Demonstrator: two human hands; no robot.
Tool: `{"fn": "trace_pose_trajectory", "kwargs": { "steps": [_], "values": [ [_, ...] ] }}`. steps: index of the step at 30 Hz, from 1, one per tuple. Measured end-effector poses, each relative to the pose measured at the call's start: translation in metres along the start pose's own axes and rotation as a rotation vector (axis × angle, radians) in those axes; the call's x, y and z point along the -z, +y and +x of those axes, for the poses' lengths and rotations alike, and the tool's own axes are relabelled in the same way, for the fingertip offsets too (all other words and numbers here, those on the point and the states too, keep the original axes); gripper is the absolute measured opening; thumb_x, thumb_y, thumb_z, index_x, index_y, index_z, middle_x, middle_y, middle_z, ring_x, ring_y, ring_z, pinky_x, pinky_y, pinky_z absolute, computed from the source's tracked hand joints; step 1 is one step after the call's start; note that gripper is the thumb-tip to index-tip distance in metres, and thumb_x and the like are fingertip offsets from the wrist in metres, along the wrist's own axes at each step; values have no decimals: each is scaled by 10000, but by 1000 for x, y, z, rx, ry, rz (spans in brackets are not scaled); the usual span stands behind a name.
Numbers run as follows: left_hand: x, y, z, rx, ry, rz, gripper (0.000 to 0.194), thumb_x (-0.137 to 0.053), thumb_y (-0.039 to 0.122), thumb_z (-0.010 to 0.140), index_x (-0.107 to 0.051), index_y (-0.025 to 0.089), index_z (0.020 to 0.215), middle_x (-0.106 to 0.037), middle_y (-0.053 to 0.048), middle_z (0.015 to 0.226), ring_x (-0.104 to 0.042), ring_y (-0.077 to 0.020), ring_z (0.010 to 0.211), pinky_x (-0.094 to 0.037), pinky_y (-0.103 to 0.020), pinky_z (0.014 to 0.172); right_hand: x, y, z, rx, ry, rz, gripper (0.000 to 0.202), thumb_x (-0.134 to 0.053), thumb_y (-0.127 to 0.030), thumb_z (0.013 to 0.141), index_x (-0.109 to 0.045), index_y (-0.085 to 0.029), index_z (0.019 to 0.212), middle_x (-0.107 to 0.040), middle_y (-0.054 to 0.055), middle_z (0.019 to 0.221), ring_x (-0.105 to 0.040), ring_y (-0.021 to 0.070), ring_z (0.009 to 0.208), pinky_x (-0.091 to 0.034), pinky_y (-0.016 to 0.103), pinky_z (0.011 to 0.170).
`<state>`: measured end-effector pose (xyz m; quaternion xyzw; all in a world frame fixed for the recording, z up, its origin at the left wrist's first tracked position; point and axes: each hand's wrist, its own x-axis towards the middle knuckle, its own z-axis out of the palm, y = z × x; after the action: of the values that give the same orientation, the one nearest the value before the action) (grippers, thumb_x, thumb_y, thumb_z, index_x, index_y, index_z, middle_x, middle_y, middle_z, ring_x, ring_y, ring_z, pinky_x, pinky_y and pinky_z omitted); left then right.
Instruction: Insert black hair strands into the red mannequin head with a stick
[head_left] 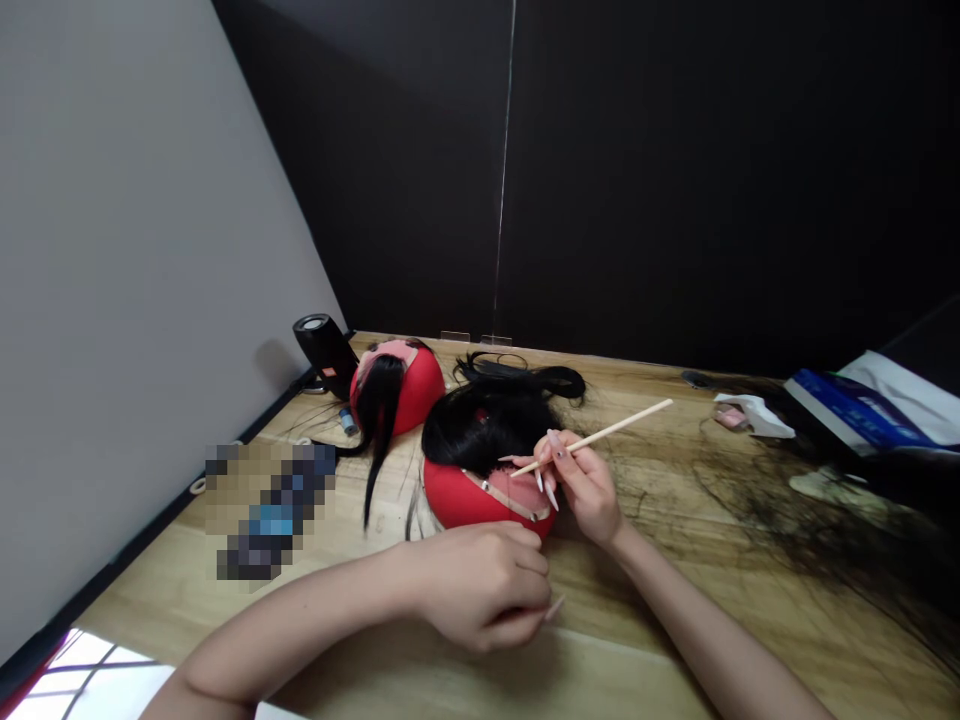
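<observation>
My right hand [581, 485] pinches the pale wooden handle of a ventilating needle [615, 431]. Its lower end points at the pink lace patch of a wig cap, where the fine tip is too small to make out. The cap covers a red wig head [454, 497], with small pins along a beige band. Long black hair [480, 420] is folded back over the far side. Close in front of the wig head, my left hand [491, 585] is closed with its knuckles up. Curled fingers hide whatever it may hold.
A second red wig head [421, 390] with black hair stands at the back left, beside a black cylindrical speaker [324, 350]. Loose hair [810, 530] spreads across the right. A blue-and-white packet [862, 410] and crumpled white paper [765, 415] lie there. A pixelated item [274, 520] is on the left.
</observation>
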<state>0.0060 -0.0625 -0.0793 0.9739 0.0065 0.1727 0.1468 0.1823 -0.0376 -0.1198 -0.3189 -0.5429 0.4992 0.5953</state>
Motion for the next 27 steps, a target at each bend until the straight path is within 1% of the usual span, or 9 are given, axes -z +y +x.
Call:
{"fn": "trace_pose_trajectory", "kwargs": {
  "steps": [4,6,12,16,22,24,27],
  "values": [
    [2,1,1,-26,9,-35,279,-471,159,901,-516,174,625,-607,-50,633,-437,-157,605,-449,-275,667,1,2,0,3,-6,16,353,-549,-511,934,-568,-180,812,-499,-32,591,-430,79,466,-574,328,752],
    [3,2,1,-32,12,-52,276,-472,156,895,-510,174,623,-604,-52,631,-429,-157,604,-450,-276,663,1,4,0,9,-11,31,339,-549,-494,940,-570,-179,816,-503,-30,611,-429,74,468,-571,313,737],
    [2,2,1,-65,27,-146,260,-479,144,880,-467,188,624,-580,-44,620,-410,-153,588,-459,-278,683,4,6,1,22,-32,30,324,-546,-466,953,-583,-177,812,-504,-28,652,-442,63,489,-572,316,794],
    [2,2,1,-60,27,-190,263,-458,140,889,-426,202,636,-572,-42,622,-404,-154,581,-456,-284,682,4,4,1,5,-32,29,341,-554,-490,942,-578,-180,803,-499,-29,636,-445,73,496,-571,364,861],
    [6,1,1,-19,44,-294,317,-447,146,899,-313,227,623,-518,-22,590,-378,-155,573,-423,-283,616,3,2,2,-11,-44,33,360,-543,-508,944,-567,-183,793,-482,-32,601,-442,82,505,-569,365,852],
    [7,1,2,-5,52,-328,330,-449,150,903,-295,229,623,-503,-16,580,-369,-153,568,-413,-284,603,3,2,2,-15,-34,25,372,-544,-521,940,-560,-183,785,-485,-32,598,-439,81,498,-573,349,821],
    [8,0,3,14,55,-369,334,-451,152,904,-291,230,622,-494,-10,572,-366,-152,565,-409,-288,598,4,3,3,-27,-9,6,397,-563,-553,919,-549,-182,779,-494,-32,606,-426,72,473,-569,295,696]
  ]
}}
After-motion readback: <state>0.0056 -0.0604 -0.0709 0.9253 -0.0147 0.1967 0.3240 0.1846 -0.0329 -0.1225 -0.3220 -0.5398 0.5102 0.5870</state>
